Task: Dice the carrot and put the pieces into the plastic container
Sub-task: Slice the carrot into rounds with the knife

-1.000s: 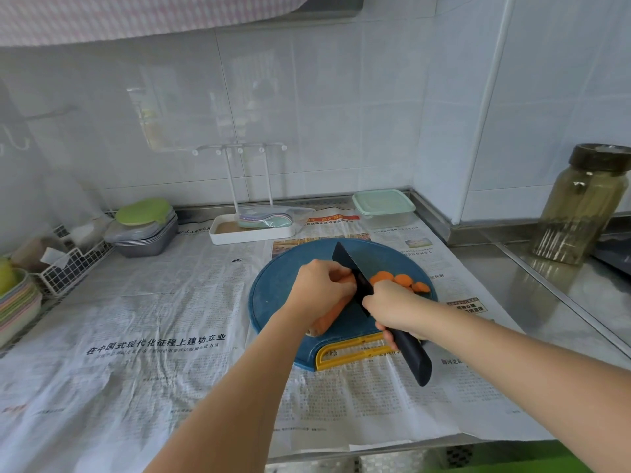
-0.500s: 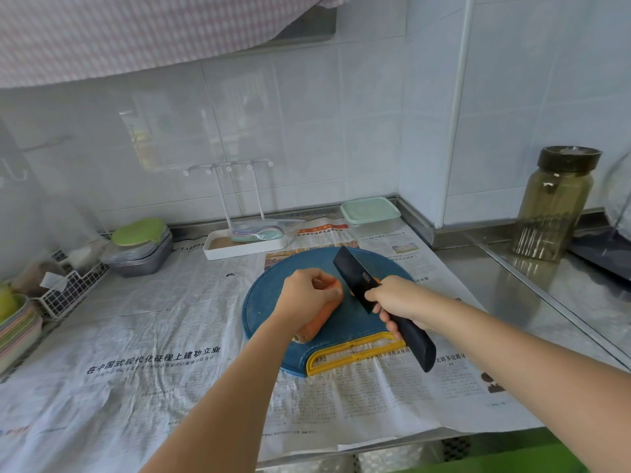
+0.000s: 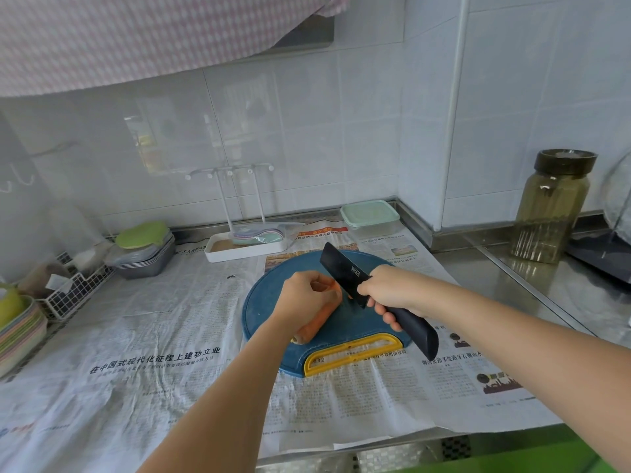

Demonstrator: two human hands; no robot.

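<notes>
Your left hand (image 3: 304, 295) is curled over the carrot (image 3: 314, 324), gripping it with bent fingers and pressing it onto the round blue cutting board (image 3: 263, 302); the carrot lies slantwise on the board, its thick end pointing toward you, just beside the board's yellow handle (image 3: 351, 356), and its far end is hidden under your knuckles. Your right hand (image 3: 392, 291) is clenched round the dark handle of the black knife (image 3: 345, 271); the broad blade slants up and away from you over the board, its lower corner close by your left fingertips; you cannot tell from here whether the edge touches the carrot.

The board sits on newspaper (image 3: 153, 336) spread across the steel desk (image 3: 512, 278). The plastic container (image 3: 370, 216), clear with a pale green lid on it, stands behind the board near the tiled corner, well apart from the carrot. A white tray (image 3: 246, 245) with an upright rack stands to its left; further left are grey stacked trays topped by a green lid (image 3: 143, 247), a white wire basket (image 3: 71, 291) and stacked coloured bowls (image 3: 17, 322). A tall glass jar (image 3: 551, 206) with a dark lid stands on the bare steel to your right.
</notes>
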